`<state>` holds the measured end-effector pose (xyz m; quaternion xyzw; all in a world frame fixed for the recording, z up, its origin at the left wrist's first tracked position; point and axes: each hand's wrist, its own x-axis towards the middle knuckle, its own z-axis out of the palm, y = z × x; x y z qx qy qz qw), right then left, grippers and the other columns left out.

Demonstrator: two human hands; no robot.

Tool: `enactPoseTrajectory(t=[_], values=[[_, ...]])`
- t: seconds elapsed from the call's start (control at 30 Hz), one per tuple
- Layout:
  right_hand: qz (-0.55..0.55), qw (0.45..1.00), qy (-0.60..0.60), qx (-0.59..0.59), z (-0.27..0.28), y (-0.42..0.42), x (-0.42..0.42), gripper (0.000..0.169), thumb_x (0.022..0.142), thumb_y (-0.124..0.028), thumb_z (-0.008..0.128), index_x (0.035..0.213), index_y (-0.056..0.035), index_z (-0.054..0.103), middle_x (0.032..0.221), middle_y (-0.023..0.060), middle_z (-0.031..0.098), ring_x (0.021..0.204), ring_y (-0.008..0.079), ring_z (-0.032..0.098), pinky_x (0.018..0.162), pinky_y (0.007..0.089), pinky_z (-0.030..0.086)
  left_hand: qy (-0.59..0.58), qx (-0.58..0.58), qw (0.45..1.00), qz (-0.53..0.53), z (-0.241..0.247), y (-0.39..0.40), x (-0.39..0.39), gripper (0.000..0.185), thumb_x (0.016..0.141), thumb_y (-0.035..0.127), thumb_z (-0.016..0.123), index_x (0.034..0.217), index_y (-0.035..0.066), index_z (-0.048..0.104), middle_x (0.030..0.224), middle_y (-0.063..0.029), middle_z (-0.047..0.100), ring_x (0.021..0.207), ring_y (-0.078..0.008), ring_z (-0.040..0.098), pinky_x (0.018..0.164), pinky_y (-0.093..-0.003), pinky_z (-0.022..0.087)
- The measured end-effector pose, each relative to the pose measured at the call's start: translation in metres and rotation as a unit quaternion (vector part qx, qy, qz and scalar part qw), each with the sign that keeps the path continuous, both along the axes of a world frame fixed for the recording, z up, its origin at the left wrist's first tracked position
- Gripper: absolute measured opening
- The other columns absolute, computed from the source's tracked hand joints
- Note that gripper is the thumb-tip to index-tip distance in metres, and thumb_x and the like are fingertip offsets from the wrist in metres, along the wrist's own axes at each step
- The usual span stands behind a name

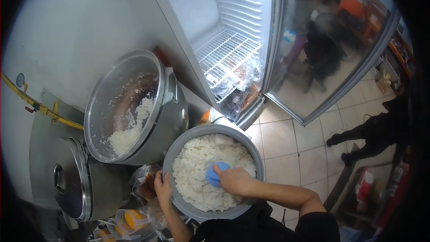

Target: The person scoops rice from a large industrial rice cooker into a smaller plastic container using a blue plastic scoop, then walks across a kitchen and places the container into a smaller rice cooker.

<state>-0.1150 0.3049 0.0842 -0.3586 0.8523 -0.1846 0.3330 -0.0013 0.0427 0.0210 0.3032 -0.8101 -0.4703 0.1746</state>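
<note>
A round grey tub (168, 161) full of cooked white rice (198, 154) stands directly before me. At its left side my left hand (163, 186) grips the rim, thumb near the top edge and fingers against the outer wall. My right hand (237, 180) reaches over the tub and holds a round blue plastic utensil (215, 174), which rests against the rice near the middle. The fingers cover part of this utensil, so its exact kind cannot be told.
A large tilted metal pot (181, 114) with leftover rice stands beyond the tub. Left of it is a lidded pot (72, 178). An open glass-door refrigerator (231, 40) stands ahead. Orange-filled plastic jugs (132, 220) sit lower left. A person (376, 131) is at right on the tiled floor.
</note>
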Motion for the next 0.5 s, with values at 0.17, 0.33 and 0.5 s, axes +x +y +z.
enactPoseTrajectory(t=[0.17,0.33,0.5], values=[[0.007,0.999,-0.031,-0.026,0.031,0.003,-0.023,0.058,0.078,-0.005,0.059,0.130,-0.0027,0.034,0.108,0.0259,0.054,0.086,0.0412,0.065,0.074,0.0476,0.051,0.000,0.028,1.000,0.009,-0.007,-0.005,0.002,0.023,0.091,0.016,0.055,0.102,-0.004,0.057,0.092,-0.0097,0.062,0.087,-0.0171,0.055,0.082,-0.0296,0.043],[0.028,0.967,-0.025,-0.254,0.092,0.008,-0.049,0.055,0.077,0.000,0.059,0.129,-0.0004,0.040,0.115,0.0240,0.046,0.102,0.0418,0.056,0.089,0.0439,0.045,0.018,0.051,0.998,0.024,-0.012,-0.008,0.004,0.024,0.091,0.018,0.056,0.102,-0.002,0.058,0.092,-0.0101,0.063,0.087,-0.0170,0.056,0.083,-0.0296,0.043],[0.044,0.932,0.139,-0.333,0.182,-0.042,-0.054,0.056,0.079,0.002,0.063,0.132,-0.0004,0.044,0.105,0.0201,0.053,0.095,0.0357,0.056,0.085,0.0397,0.047,-0.004,0.032,0.999,0.020,0.010,0.002,0.002,0.025,0.091,0.021,0.057,0.102,-0.001,0.059,0.085,-0.0150,0.064,0.079,-0.0202,0.060,0.074,-0.0341,0.047]])
